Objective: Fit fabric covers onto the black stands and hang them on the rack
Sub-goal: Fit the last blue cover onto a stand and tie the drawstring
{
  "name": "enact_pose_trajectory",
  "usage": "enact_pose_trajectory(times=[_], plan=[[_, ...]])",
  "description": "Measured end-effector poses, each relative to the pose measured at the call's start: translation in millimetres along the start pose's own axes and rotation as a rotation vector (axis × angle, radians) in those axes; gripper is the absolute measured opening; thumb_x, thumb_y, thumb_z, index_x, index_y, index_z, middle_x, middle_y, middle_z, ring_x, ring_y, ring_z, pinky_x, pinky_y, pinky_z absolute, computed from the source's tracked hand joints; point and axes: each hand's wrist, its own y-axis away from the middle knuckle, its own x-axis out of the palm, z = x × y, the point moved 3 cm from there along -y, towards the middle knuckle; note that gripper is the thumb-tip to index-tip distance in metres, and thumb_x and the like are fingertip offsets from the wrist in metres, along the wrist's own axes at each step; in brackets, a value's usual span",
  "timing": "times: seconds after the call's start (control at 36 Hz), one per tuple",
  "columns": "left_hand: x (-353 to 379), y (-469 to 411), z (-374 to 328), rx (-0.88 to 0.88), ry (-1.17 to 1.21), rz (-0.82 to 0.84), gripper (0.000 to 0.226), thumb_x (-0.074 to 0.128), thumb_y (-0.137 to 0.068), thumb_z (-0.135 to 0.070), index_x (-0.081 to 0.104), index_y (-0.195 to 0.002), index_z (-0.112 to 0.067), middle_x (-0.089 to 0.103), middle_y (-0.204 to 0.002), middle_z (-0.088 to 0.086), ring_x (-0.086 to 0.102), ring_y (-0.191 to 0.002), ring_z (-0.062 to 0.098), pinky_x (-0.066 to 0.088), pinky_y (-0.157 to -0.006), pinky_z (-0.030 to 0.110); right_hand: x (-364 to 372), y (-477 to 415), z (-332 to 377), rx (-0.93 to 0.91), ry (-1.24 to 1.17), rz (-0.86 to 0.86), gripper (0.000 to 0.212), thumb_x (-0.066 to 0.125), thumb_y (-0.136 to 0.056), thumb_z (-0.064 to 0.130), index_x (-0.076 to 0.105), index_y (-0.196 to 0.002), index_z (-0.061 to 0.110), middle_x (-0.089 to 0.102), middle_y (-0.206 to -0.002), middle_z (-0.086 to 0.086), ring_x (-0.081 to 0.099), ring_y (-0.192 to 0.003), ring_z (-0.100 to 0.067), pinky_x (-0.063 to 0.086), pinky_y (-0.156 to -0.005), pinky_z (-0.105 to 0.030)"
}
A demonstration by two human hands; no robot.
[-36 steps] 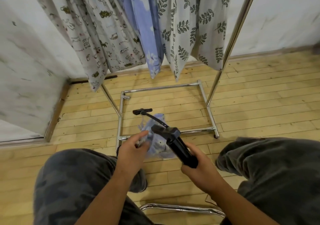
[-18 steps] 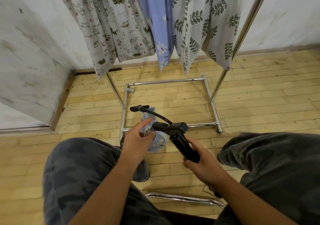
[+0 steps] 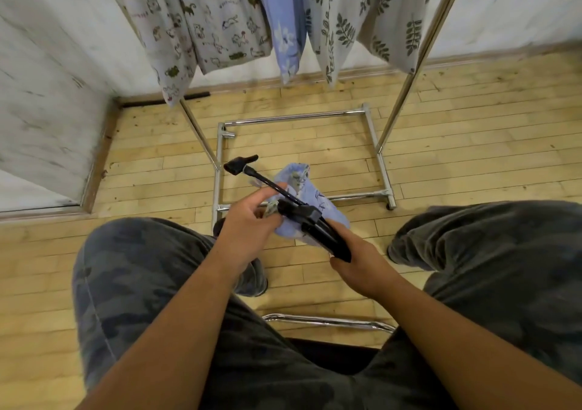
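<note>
Gripping the thick lower tube of the black stand (image 3: 326, 236), the right hand (image 3: 362, 263) has its fingers wrapped round it low in the middle of the scene, between the person's knees. The stand tilts up and away to the left: a short crosspiece sits above the tube, and a thin rod runs on to a hooked tip at the far left end. The left hand (image 3: 248, 228) meets it from the left, thumb and curled fingers pinching the edge of the blue fabric cover (image 3: 302, 186) just beside the crosspiece, index finger lying out toward the rod. The cover is bunched behind and under the stand, touching it; whether any part of the stand is inside it I cannot tell. Camouflage trousers (image 3: 132, 277) frame both hands. Farther off, the chrome rack (image 3: 293, 118) stands on the wooden floor (image 3: 472, 145), its base frame just beyond the stand. From its top hang a cat-print cover (image 3: 204, 25) on the left, a blue floral cover (image 3: 285, 31) in the middle and a leaf-print cover (image 3: 346, 15) on the right, before a pale wall (image 3: 47, 78). A chrome bar (image 3: 327, 320) shows near, below the hands.
</note>
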Motion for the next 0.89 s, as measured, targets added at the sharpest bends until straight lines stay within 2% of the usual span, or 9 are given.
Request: enact_pose_trajectory(times=[0.06, 0.19, 0.33, 0.39, 0.5, 0.61, 0.67, 0.78, 0.89], plan=[[0, 0, -1, 0.001, 0.024, 0.017, 0.057, 0.066, -0.091, -0.003, 0.069, -0.121, -0.051, 0.051, -0.07, 0.002, 0.032, -0.066, 0.026, 0.032, -0.062, 0.04, 1, -2, 0, -0.007, 0.003, -0.01, 0.082, 0.054, -0.09, -0.005, 0.037, -0.153, 0.045, 0.062, -0.124, 0.007, 0.062, -0.1, -0.013, 0.047, -0.071, -0.011], [-1, 1, 0, 0.021, 0.053, 0.065, 0.052, 0.066, -0.095, -0.005, 0.069, -0.125, -0.047, 0.06, -0.08, -0.003, 0.048, -0.073, 0.021, 0.044, -0.07, 0.035, 9, -4, -2, 0.003, 0.14, 0.006, 0.086, 0.052, -0.087, 0.008, 0.025, -0.148, 0.062, 0.063, -0.122, -0.001, 0.063, -0.103, -0.029, 0.057, -0.086, -0.052], [1, 3, -3, 0.016, 0.022, 0.089, 0.052, 0.067, -0.094, -0.004, 0.068, -0.128, -0.044, 0.074, -0.107, -0.005, 0.056, -0.085, 0.02, 0.056, -0.092, 0.05, 12, -6, -8, 0.016, 0.233, -0.004, 0.088, 0.052, -0.085, 0.012, 0.018, -0.151, 0.06, 0.063, -0.114, -0.006, 0.062, -0.097, -0.031, 0.057, -0.082, -0.051], [2, 5, -6, 0.028, 0.05, 0.098, 0.052, 0.065, -0.095, 0.0, 0.068, -0.131, -0.037, 0.074, -0.12, -0.01, 0.061, -0.088, 0.017, 0.055, -0.086, 0.036, 11, -6, -11, 0.029, 0.278, -0.013, 0.086, 0.052, -0.087, 0.012, 0.017, -0.152, 0.058, 0.062, -0.111, -0.006, 0.061, -0.095, -0.031, 0.056, -0.081, -0.05], [4, 4, -1, 0.013, 0.051, 0.109, 0.052, 0.064, -0.095, -0.001, 0.07, -0.125, -0.043, 0.065, -0.097, 0.0, 0.042, -0.077, 0.021, 0.037, -0.07, 0.038, 8, -6, -19, 0.079, 0.386, -0.01, 0.083, 0.052, -0.091, 0.016, 0.014, -0.154, 0.054, 0.058, -0.109, -0.006, 0.059, -0.095, -0.031, 0.055, -0.084, -0.049], [6, 9, -9, 0.045, 0.055, 0.147, 0.044, 0.065, -0.095, 0.005, 0.073, -0.124, -0.027, 0.074, -0.111, -0.012, 0.067, -0.097, 0.011, 0.049, -0.088, 0.022, 6, -7, -24, 0.123, 0.385, -0.027, 0.082, 0.052, -0.092, 0.017, 0.013, -0.156, 0.051, 0.057, -0.108, -0.008, 0.058, -0.094, -0.032, 0.054, -0.082, -0.049], [7, 13, -16, 0.069, 0.057, 0.137, 0.04, 0.066, -0.094, 0.006, 0.073, -0.123, -0.021, 0.077, -0.101, -0.015, 0.068, -0.093, -0.002, 0.049, -0.084, 0.015, 4, -8, -24, 0.14, 0.381, -0.052, 0.083, 0.052, -0.092, 0.017, 0.012, -0.156, 0.051, 0.056, -0.106, -0.008, 0.059, -0.091, -0.032, 0.055, -0.08, -0.05], [3, 12, -17, 0.104, 0.054, 0.066, 0.039, 0.07, -0.092, -0.002, 0.074, -0.118, -0.031, 0.074, -0.112, 0.007, 0.061, -0.089, 0.012, 0.047, -0.081, 0.03, 0, -7, -24, 0.152, 0.448, -0.1, 0.083, 0.052, -0.094, 0.019, 0.009, -0.157, 0.051, 0.055, -0.103, -0.005, 0.059, -0.089, -0.03, 0.055, -0.082, -0.048], [0, 11, -16, 0.126, 0.076, 0.088, 0.048, 0.068, -0.094, -0.001, 0.071, -0.122, -0.039, 0.075, -0.111, 0.001, 0.062, -0.094, 0.016, 0.052, -0.088, 0.039, -2, -5, -22, 0.15, 0.49, -0.099, 0.083, 0.051, -0.095, 0.019, 0.007, -0.158, 0.05, 0.053, -0.101, -0.005, 0.057, -0.091, -0.029, 0.052, -0.083, -0.045]])
